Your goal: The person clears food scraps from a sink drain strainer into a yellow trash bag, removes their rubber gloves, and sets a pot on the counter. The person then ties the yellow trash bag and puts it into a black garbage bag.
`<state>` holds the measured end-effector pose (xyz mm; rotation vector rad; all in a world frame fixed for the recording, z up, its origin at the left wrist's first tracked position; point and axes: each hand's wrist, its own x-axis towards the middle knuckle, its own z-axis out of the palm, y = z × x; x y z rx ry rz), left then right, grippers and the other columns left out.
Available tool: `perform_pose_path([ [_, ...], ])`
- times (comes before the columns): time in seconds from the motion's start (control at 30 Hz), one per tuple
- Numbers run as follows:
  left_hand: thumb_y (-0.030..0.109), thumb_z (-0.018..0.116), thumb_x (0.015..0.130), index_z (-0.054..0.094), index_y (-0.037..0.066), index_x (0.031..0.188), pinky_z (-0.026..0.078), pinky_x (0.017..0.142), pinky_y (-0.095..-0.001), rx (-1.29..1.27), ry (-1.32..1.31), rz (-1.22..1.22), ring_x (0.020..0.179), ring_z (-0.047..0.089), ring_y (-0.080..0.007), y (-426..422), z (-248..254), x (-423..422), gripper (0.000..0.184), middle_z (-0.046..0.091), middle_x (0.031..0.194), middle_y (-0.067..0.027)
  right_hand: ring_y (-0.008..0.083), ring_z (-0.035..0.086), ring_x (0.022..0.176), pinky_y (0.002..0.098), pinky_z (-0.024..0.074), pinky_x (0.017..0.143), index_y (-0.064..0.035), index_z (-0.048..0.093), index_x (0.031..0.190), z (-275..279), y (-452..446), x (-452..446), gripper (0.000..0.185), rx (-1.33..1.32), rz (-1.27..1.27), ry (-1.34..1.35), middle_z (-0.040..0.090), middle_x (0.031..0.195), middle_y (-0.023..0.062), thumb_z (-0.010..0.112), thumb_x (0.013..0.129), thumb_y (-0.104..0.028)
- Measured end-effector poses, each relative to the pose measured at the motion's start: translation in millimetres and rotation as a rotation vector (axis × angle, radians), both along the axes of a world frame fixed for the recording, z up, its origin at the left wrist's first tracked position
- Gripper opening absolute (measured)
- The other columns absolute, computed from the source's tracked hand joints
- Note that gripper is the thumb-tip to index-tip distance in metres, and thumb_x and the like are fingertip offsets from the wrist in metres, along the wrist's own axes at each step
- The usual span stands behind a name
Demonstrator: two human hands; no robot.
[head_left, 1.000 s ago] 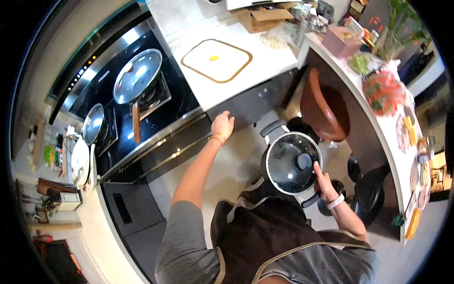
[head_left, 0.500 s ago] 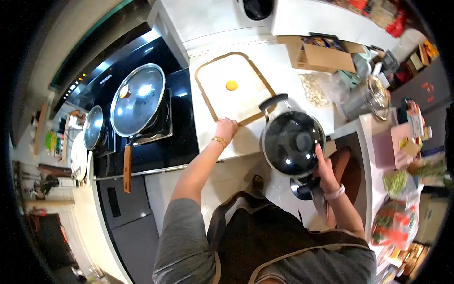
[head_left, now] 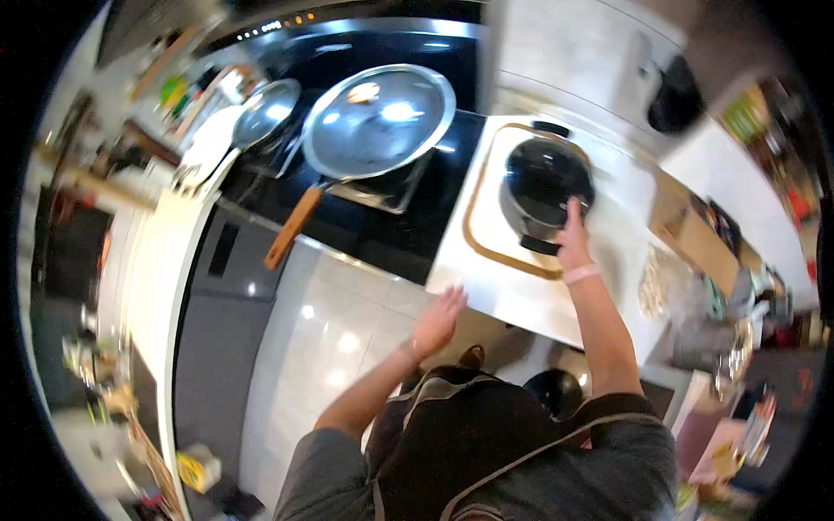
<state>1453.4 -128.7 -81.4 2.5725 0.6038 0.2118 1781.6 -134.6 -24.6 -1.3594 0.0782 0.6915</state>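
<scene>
A black lidded pot point(head_left: 539, 187) is on or just over the white cutting board point(head_left: 482, 234) with a brown rim; I cannot tell if it touches. My right hand point(head_left: 573, 243) grips the pot by its near side handle, with a finger laid up toward the lid. My left hand point(head_left: 439, 321) is off the counter's front edge, fingers stretched out and slightly blurred, holding nothing. The pot hides much of the board's middle.
Left of the board, a wide pan with a glass lid point(head_left: 382, 122) sits on the black stove point(head_left: 434, 217), its wooden handle point(head_left: 295, 227) jutting forward. A smaller lidded pan point(head_left: 265, 113) stands farther left. A cardboard box point(head_left: 695, 230) and a clear bag point(head_left: 656, 282) lie to the right.
The pot has moved from beyond the counter's front edge to the board, covering the orange round spot. My left hand has let go of the board's edge and drawn back. The view has turned left.
</scene>
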Motion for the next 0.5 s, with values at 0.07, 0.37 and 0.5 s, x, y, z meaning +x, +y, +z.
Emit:
perform_pose_path([
  [0.07, -0.002, 0.043, 0.078, 0.043, 0.0, 0.125, 0.033, 0.103, -0.0393, -0.171, 0.067, 0.206, 0.124, 0.037, -0.0339, -46, 24, -72, 0.046, 0.038, 0.134, -0.0203, 0.005, 0.032, 0.039, 0.0177, 0.0216, 0.036, -0.0117, 0.056, 0.089, -10, -4, 4, 0.046, 0.102, 0.124, -0.02, 0.043, 0.056, -0.0038, 0.065, 0.075, -0.055],
  [0.37, 0.014, 0.052, 0.077, 0.062, -0.001, 0.094, 0.049, 0.079, -0.0375, -0.537, 0.371, 1.502, 0.088, 0.062, -0.0312, -332, -77, -422, 0.025, 0.064, 0.091, -0.0198, 0.0235, 0.055, 0.076, 0.0392, 0.0461, 0.064, -0.0084, 0.049, 0.095, -45, -84, -72, 0.05, -0.068, 0.137, 0.135, 0.057, 0.086, 0.0063, 0.039, 0.086, -0.057],
  [0.5, 0.012, 0.05, 0.075, 0.061, 0.0, 0.065, 0.049, 0.047, -0.034, -1.361, 0.118, 1.846, 0.047, 0.059, -0.0215, -449, -143, -508, 0.019, 0.061, 0.057, -0.0158, 0.0218, 0.054, 0.065, 0.0352, 0.0449, 0.048, -0.0106, 0.05, 0.103, -93, -120, -240, 0.039, -0.207, 0.883, 0.179, 0.056, 0.086, 0.0081, 0.04, 0.09, -0.046],
])
